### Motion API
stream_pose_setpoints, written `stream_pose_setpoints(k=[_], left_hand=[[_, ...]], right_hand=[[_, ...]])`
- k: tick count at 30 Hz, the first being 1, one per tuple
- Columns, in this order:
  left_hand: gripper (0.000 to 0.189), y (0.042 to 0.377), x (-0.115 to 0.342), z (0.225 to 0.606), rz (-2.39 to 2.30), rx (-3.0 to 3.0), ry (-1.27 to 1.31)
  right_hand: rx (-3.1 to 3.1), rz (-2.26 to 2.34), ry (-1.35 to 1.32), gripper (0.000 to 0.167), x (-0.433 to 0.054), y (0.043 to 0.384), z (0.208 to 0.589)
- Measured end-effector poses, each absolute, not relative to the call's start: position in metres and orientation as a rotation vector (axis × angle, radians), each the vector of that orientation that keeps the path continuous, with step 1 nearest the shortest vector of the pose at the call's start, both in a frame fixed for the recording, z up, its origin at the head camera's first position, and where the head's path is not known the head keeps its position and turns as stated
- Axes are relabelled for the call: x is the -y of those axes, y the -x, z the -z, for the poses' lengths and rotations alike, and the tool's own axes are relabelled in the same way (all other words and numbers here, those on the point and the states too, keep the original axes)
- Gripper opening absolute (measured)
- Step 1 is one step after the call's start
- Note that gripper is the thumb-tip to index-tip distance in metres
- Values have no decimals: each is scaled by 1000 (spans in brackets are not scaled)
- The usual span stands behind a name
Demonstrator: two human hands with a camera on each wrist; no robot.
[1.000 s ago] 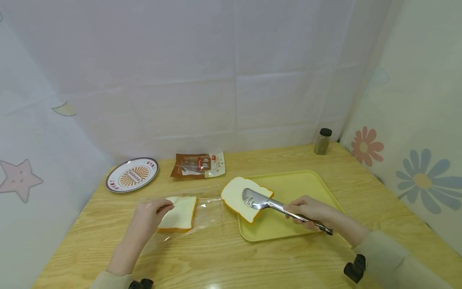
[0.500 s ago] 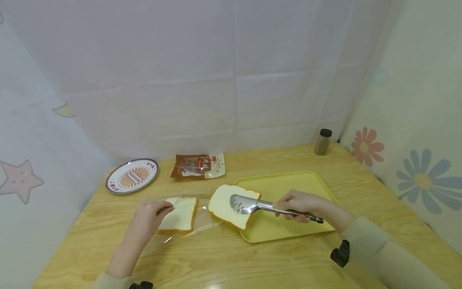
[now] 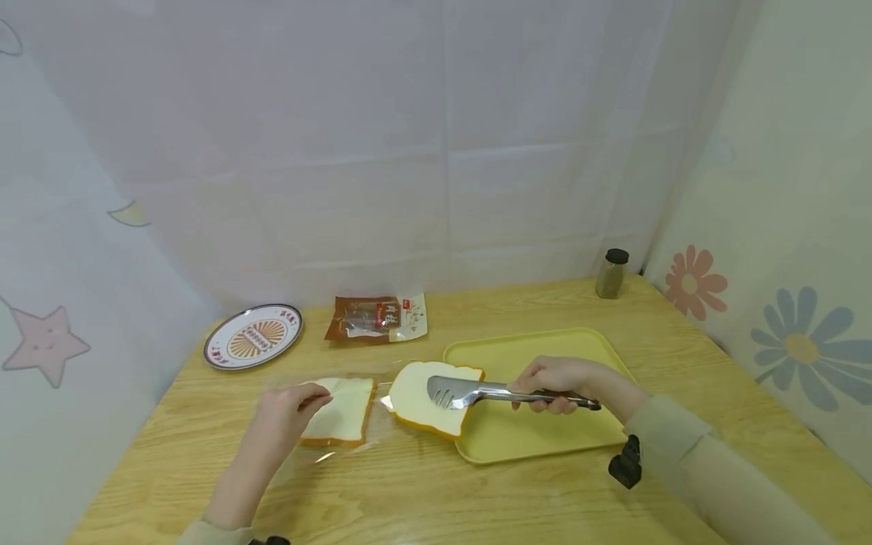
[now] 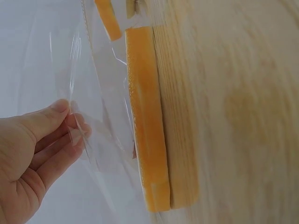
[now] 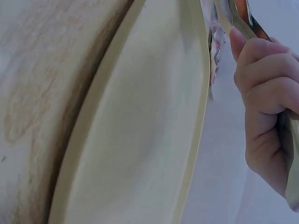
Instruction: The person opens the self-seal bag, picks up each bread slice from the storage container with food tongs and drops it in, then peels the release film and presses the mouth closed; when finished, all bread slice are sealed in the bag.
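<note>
My left hand (image 3: 289,412) pinches the upper film of a clear plastic bag (image 4: 77,51) between thumb and fingers, lifting it off the table. Inside or under that film lies a bread slice (image 3: 350,412) with an orange crust, flat on the wood. In my right hand (image 3: 555,378) are metal tongs (image 3: 473,392), their slotted head clamped on a second bread slice (image 3: 405,390). This slice is held at the bag's right end, its right edge over the tray's left rim; whether its tip is within the bag's mouth I cannot tell. The tongs' lower arm is hidden beneath the slice.
A yellow tray (image 3: 531,443) lies under my right hand. Behind stand a patterned plate (image 3: 221,337) at the left and a brown food packet (image 3: 368,318) in the middle. A small black-lidded jar (image 3: 611,276) is at the back right, near the cloth wall.
My right hand has carried the tongs and the slice leftward and slightly nearer, from over the tray to the bag's end. The left hand keeps its pinch almost unmoved.
</note>
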State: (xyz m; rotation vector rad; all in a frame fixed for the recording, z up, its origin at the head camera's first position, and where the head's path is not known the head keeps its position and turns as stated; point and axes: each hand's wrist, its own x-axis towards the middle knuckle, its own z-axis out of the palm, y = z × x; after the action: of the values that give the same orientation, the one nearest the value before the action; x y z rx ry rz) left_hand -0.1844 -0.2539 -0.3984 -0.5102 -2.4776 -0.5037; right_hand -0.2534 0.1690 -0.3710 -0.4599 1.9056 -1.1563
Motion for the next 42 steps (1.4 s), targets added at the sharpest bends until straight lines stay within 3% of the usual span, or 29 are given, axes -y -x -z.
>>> stream_pose_setpoints(k=[24,42], left_hand=[[10,184,251,397,539,2475,528],[11,183,252,399,496,2441,531]], right_hand=[[-1832,1033,423,40,-171,296,370],[-1862,1050,524,41,-138,303,385]])
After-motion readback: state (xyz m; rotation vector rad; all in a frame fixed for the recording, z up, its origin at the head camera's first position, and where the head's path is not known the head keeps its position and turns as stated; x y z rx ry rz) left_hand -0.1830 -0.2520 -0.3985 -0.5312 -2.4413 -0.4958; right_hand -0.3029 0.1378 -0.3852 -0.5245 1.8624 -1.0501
